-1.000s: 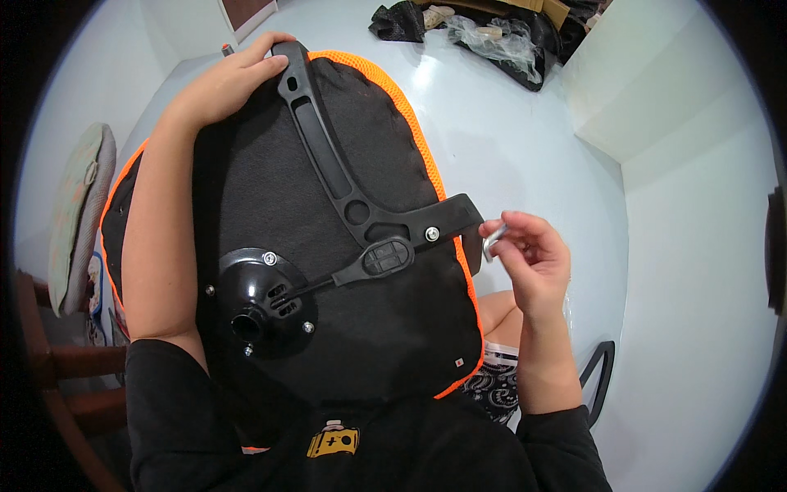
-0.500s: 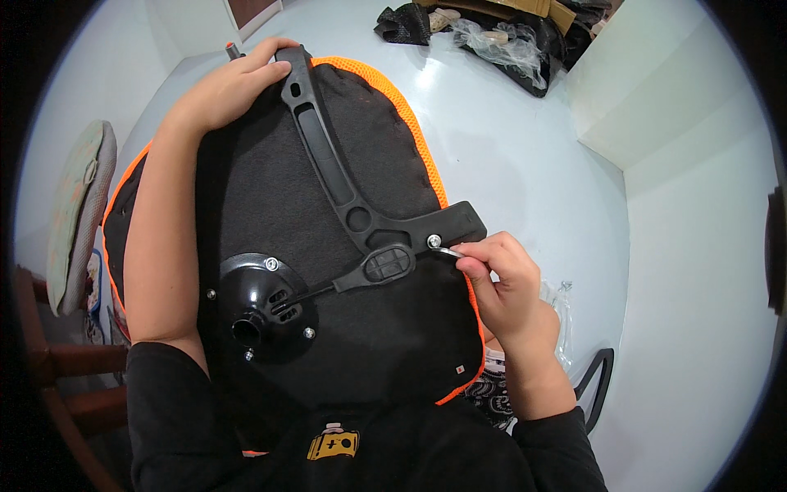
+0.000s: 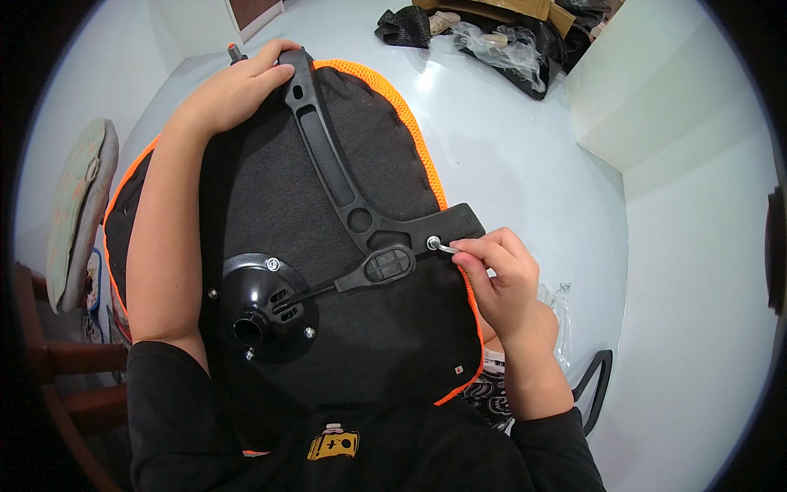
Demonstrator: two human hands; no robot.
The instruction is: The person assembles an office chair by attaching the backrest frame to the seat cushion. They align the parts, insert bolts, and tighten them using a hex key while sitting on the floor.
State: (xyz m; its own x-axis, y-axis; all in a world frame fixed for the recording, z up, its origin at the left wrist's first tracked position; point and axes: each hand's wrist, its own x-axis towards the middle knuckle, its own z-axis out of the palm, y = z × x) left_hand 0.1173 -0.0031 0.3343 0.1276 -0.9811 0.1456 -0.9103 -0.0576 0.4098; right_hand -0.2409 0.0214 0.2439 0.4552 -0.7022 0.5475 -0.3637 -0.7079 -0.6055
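Landmark for this entry: the black fabric seat with bright orange mesh edging (image 3: 369,353), which I view underside up, directly in front of the person.

Left hand (image 3: 238,92): curled around the far end of the black plastic Y-shaped bracket (image 3: 447,223), at the seat's far edge. Thumb on the near face; some fingertips hidden from me.

Right hand (image 3: 504,275): thumb and index finger pinching a bent silver metal hex key (image 3: 448,248), just over the seat's right edge. The key's end is at the silver round-headed bolt (image 3: 433,243) in the bracket's right arm. I cannot tell how deep it sits.

On the seat, left of the bracket's base: a round black metal plate (image 3: 242,287) with an open tube, silver bolts around it. A black paddle-shaped lever (image 3: 388,264) runs from the plate to the bracket.

Containers: well beyond the seat's far edge, an open brown cardboard box (image 3: 529,8), its inside out of my view. In front of it, crumpled clear plastic wrap (image 3: 492,49) lies on black sheeting (image 3: 534,82). Right of the seat, a clear plastic bag (image 3: 562,324); contents unreadable to me.
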